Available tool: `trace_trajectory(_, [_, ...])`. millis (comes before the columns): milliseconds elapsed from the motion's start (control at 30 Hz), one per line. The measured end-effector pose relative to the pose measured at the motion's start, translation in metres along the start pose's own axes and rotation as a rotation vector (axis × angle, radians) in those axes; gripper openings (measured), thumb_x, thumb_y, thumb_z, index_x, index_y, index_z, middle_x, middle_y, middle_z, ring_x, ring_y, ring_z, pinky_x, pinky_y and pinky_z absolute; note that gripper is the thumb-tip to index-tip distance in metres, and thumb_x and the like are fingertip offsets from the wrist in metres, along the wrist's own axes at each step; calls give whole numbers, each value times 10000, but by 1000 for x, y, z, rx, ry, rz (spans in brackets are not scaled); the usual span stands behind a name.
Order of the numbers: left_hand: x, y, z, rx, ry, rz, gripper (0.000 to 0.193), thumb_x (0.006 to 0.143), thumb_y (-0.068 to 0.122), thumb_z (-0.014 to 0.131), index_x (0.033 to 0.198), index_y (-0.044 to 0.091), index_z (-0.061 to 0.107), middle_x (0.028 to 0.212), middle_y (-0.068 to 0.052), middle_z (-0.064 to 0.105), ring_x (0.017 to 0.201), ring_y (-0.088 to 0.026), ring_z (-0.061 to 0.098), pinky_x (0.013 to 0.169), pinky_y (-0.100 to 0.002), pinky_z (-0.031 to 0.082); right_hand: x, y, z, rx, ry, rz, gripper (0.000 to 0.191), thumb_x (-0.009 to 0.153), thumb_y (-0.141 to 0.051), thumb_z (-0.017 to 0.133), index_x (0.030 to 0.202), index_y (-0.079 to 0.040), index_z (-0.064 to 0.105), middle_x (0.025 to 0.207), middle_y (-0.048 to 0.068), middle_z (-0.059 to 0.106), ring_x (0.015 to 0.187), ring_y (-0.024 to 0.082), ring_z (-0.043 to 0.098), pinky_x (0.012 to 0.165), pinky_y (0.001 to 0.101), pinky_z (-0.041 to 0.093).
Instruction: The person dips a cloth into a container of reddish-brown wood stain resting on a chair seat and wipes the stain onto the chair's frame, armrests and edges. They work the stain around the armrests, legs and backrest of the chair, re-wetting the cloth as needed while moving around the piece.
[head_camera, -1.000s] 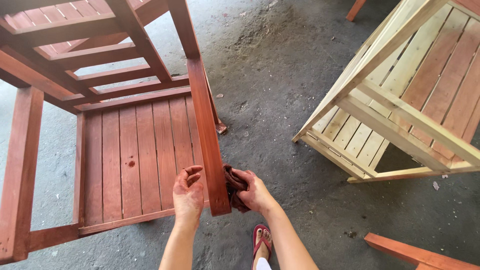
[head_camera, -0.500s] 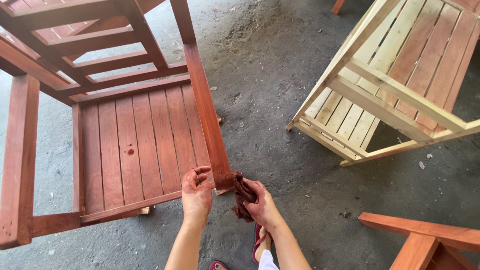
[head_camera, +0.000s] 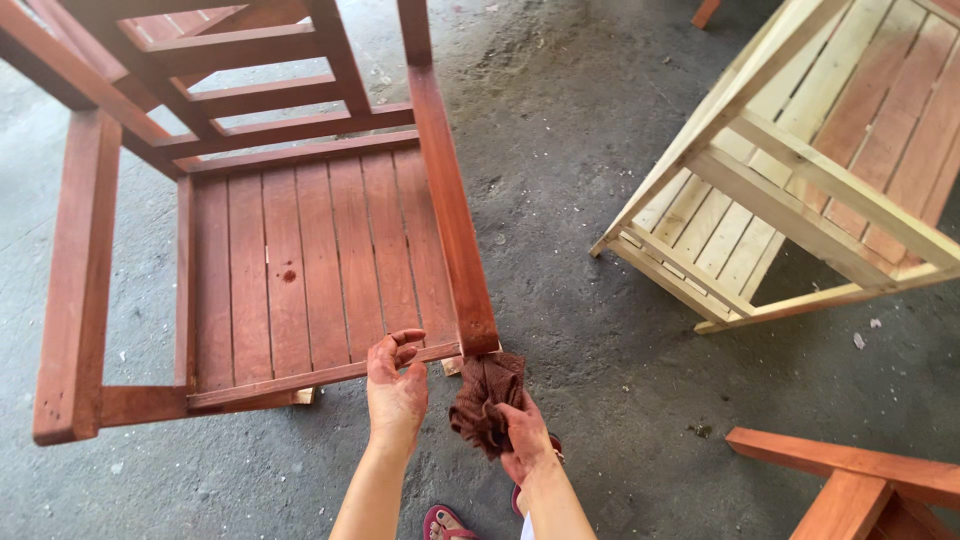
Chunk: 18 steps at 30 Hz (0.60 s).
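at lower centre our right hand (head_camera: 522, 440) pinches a soft, limp, probably stain-damp brown rag (head_camera: 483, 395) against the red-stained chair's (head_camera: 300, 260) armrest end, best gripped bunched, left hand (head_camera: 396, 385) spread open beside it.

Place: a furniture-finishing workshop.
Floor: rough, stained concrete floor (head_camera: 560, 150) is lying underfoot.
Evidence: a red-stained chair (head_camera: 300, 250) is standing near an unfinished pale frame (head_camera: 800, 190).
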<state>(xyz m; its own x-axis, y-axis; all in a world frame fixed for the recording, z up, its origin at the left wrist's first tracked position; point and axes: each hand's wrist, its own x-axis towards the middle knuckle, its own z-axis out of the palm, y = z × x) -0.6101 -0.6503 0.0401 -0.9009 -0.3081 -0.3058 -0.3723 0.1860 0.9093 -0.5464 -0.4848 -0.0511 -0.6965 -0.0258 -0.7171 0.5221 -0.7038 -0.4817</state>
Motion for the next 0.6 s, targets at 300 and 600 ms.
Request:
trace_trajectory(300, [9, -18, -25, -158, 46, 0, 460, 715, -104, 504, 1090, 84, 692, 1163, -76, 524, 1054, -188, 574, 833, -341, 506, 27, 18, 7, 237, -223, 135, 365, 1012, -162, 491, 1302, 27, 605, 1103, 148, 763, 944, 256, 729, 709, 358, 585])
trace_trajectory(600, [11, -8, -39, -91, 25, -66, 494, 730, -138, 528, 1132, 104, 679, 1199, -68, 492, 1116, -195, 544, 940, -345, 487, -31, -4, 23, -31, -28, 3, 369, 962, -75, 480, 1312, -89, 596, 1111, 156, 723, 942, 282, 726, 772, 454, 598])
